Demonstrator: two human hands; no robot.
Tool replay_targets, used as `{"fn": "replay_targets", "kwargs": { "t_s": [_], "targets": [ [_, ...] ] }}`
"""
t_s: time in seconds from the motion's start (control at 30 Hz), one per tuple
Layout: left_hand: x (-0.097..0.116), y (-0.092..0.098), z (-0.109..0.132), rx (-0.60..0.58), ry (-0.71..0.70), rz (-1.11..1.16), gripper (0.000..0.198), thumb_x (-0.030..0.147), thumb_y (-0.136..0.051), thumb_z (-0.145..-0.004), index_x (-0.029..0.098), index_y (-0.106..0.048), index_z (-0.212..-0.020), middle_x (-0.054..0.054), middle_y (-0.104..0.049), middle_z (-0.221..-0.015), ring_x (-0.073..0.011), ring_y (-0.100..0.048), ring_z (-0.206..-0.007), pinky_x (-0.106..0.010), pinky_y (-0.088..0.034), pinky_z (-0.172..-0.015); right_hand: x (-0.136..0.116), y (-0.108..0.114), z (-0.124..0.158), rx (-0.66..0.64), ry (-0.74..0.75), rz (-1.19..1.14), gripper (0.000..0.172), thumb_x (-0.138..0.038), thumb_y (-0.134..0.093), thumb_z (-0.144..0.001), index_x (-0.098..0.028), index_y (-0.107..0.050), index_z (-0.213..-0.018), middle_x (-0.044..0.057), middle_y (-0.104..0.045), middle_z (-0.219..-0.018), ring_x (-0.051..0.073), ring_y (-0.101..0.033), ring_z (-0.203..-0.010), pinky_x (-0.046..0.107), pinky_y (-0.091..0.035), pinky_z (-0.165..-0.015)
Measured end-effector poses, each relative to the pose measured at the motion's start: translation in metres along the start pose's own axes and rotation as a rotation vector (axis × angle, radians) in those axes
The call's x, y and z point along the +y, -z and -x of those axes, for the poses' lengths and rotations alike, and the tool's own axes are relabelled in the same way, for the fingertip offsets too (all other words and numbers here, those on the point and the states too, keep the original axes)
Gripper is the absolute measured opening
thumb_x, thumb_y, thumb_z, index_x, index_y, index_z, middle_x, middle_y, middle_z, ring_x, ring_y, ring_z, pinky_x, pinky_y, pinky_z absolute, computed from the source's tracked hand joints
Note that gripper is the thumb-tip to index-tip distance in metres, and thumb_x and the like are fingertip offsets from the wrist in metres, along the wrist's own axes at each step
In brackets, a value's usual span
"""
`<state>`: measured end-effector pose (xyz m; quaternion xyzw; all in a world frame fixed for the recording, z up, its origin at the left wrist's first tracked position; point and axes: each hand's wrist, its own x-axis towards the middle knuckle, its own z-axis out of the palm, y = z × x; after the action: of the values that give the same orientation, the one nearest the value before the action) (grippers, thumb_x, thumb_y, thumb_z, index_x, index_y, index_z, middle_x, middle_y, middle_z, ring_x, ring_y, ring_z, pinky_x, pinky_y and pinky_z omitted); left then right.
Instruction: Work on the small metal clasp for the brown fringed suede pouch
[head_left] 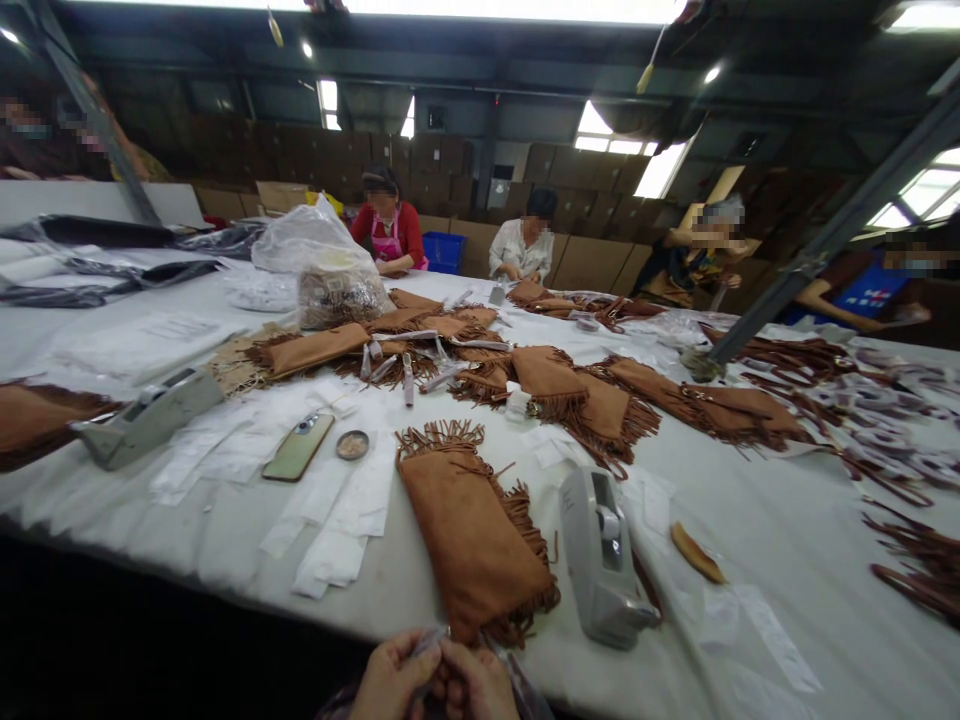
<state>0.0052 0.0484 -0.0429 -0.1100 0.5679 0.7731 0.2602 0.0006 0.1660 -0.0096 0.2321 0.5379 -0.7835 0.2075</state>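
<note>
At the table's near edge my left hand (pixel 397 678) and my right hand (pixel 480 684) are closed together, thumbs and fingertips pinching a greyish strip in clear plastic wrap (pixel 429 638). More of the wrapped strip shows beside the right wrist; its full shape is hidden. Just beyond the fingertips lies a brown suede bag with fringe (pixel 469 530), its near corner almost touching them. A small metal glint shows at that corner. To the right of the bag stands a grey tape dispenser (pixel 604 570).
Several fringed bags (pixel 551 380) spread across the white table (pixel 240 560). On the left are a second tape dispenser (pixel 150 415), a green phone (pixel 298 447), a small round dish (pixel 352 444) and white paper strips (pixel 341 530). A metal post (pixel 795 270) rises at right. Several people work opposite.
</note>
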Motion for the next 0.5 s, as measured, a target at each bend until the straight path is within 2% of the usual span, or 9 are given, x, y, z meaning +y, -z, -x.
{"fn": "replay_targets", "kwargs": {
  "t_s": [0.07, 0.13, 0.23, 0.3, 0.37, 0.43, 0.5],
  "targets": [
    [0.002, -0.002, -0.001, 0.039, 0.012, 0.100, 0.057, 0.062, -0.073, -0.055, 0.013, -0.066, -0.084, 0.001, -0.059, -0.054, -0.0040, -0.034, -0.033, -0.019, -0.024, -0.036, 0.002, 0.001, -0.002, 0.005, -0.015, -0.011, 0.051, -0.059, -0.077, -0.042, -0.013, -0.056, -0.036, -0.001, -0.044, -0.032, 0.004, -0.030, -0.030, 0.019, -0.012, -0.034],
    [0.006, -0.004, -0.002, 0.074, 0.002, 0.165, 0.051, 0.058, -0.076, -0.054, 0.013, -0.070, -0.077, 0.001, -0.059, -0.053, -0.0059, -0.042, -0.039, -0.019, -0.031, -0.041, 0.003, 0.001, -0.003, -0.004, -0.031, -0.036, 0.050, -0.059, -0.076, -0.043, -0.013, -0.058, -0.038, -0.001, -0.046, -0.033, 0.003, -0.032, -0.030, 0.018, -0.014, -0.034],
    [0.007, -0.004, -0.002, 0.114, -0.102, 0.101, 0.048, 0.056, -0.074, -0.058, 0.012, -0.073, -0.076, -0.001, -0.062, -0.054, -0.0112, -0.051, -0.050, -0.021, -0.041, -0.050, 0.002, 0.000, -0.005, 0.000, -0.061, -0.029, 0.049, -0.057, -0.076, -0.044, -0.012, -0.058, -0.040, 0.001, -0.049, -0.035, 0.003, -0.033, -0.030, 0.018, -0.016, -0.034],
    [0.005, -0.001, 0.000, 0.168, -0.228, -0.095, 0.047, 0.056, -0.067, -0.067, 0.013, -0.074, -0.083, -0.003, -0.065, -0.059, -0.0137, -0.054, -0.054, -0.023, -0.046, -0.053, 0.000, -0.002, -0.005, 0.039, -0.081, -0.039, 0.046, -0.054, -0.076, -0.041, -0.012, -0.056, -0.040, -0.001, -0.046, -0.033, 0.003, -0.030, -0.029, 0.018, -0.015, -0.034],
    [-0.001, 0.003, 0.004, 0.228, -0.423, -0.377, 0.039, 0.050, -0.057, -0.078, 0.017, -0.074, -0.093, -0.005, -0.069, -0.067, -0.0159, -0.060, -0.060, -0.022, -0.050, -0.058, -0.002, -0.005, -0.005, 0.083, -0.097, -0.081, 0.042, -0.048, -0.077, -0.038, -0.014, -0.052, -0.039, -0.005, -0.040, -0.032, 0.002, -0.027, -0.030, 0.017, -0.014, -0.033],
    [-0.009, 0.009, 0.008, 0.262, -0.655, -0.697, 0.032, 0.036, -0.049, -0.086, 0.023, -0.070, -0.106, -0.006, -0.071, -0.074, -0.0158, -0.063, -0.066, -0.020, -0.052, -0.062, -0.004, -0.007, -0.004, 0.101, -0.113, -0.112, 0.039, -0.042, -0.077, -0.036, -0.016, -0.049, -0.037, -0.007, -0.035, -0.031, 0.001, -0.025, -0.030, 0.017, -0.014, -0.032],
    [-0.016, 0.016, 0.013, 0.278, -0.787, -1.033, 0.037, 0.019, -0.044, -0.087, 0.027, -0.062, -0.118, -0.005, -0.069, -0.077, -0.0134, -0.065, -0.064, -0.016, -0.051, -0.059, -0.003, -0.008, -0.005, 0.102, -0.139, -0.124, 0.036, -0.038, -0.076, -0.036, -0.016, -0.047, -0.035, -0.008, -0.033, -0.031, 0.002, -0.026, -0.031, 0.017, -0.016, -0.031]
  ]
}}
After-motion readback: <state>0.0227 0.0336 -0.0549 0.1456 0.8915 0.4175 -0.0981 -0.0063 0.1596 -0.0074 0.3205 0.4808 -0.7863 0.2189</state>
